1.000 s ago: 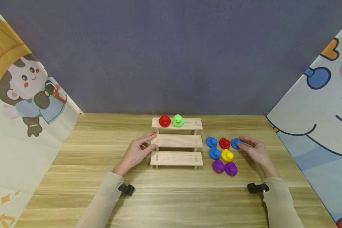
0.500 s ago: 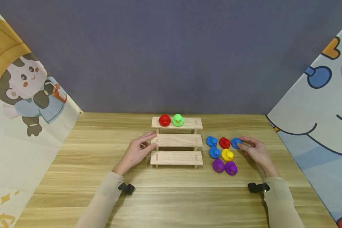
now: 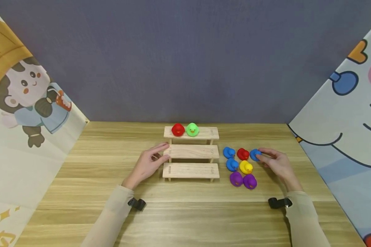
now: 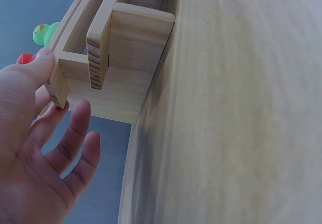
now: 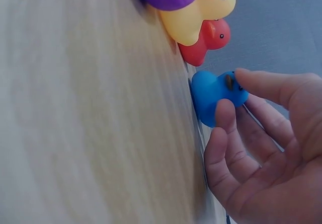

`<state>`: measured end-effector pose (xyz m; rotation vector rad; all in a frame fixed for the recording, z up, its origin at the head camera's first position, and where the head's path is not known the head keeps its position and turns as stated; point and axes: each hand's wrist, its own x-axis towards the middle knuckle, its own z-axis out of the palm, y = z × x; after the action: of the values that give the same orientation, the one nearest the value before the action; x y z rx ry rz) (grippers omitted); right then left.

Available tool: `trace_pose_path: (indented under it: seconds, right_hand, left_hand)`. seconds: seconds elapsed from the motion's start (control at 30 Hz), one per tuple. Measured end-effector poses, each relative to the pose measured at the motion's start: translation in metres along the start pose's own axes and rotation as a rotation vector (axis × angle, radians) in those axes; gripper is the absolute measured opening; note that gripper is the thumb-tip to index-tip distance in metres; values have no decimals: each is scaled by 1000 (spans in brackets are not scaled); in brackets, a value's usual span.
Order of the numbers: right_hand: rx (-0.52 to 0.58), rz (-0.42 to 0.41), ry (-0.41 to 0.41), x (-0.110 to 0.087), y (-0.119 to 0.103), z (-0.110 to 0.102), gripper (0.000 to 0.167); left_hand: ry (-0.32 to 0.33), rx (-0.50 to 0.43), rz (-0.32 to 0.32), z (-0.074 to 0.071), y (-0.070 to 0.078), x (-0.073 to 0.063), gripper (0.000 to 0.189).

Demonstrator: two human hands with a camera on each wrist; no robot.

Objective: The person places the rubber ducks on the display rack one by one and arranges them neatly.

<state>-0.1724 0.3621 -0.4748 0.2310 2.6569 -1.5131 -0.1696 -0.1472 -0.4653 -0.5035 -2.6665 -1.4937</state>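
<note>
A three-tier wooden step shelf (image 3: pixel 191 151) stands mid-table. My left hand (image 3: pixel 146 166) holds the left end of its middle board, thumb on top and a finger beneath in the left wrist view; the other fingers are off the wood. On the top board sit a red rubber duck (image 3: pixel 178 130) and a green rubber duck (image 3: pixel 192 129). To the right, my right hand (image 3: pixel 278 165) pinches a blue rubber duck (image 5: pixel 209 97) between thumb and fingers, down at the tabletop. Beside it are a red duck (image 3: pixel 243 154) and a yellow duck (image 3: pixel 246 167).
Two more blue ducks (image 3: pixel 232 165) and two purple ducks (image 3: pixel 249 181) complete the cluster between the shelf and my right hand. A dark grey panel (image 3: pixel 185 61) rises behind the wooden table (image 3: pixel 191 219). Printed cartoon panels flank both sides.
</note>
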Motion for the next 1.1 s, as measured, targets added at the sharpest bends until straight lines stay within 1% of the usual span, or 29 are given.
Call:
trace_pose_path:
  seconds: [0.23,0.53,0.77,1.1]
  right_hand:
    - [-15,5,23,-3,-4,-1,68]
    - [-10,-36,23,-5,-13,-2,66]
    - [-23,-41,39,-6,-21,-3,66]
    - [-22,-86,32,-8,-30,-3,66]
  left_hand:
    - [1,-1,1,0,0,0,49]
    - [-2,-9,-2,0,0,0,49]
    - [-2,-14,9,1,-1,1,49]
    - [2,-12,10,1,-2,1,49]
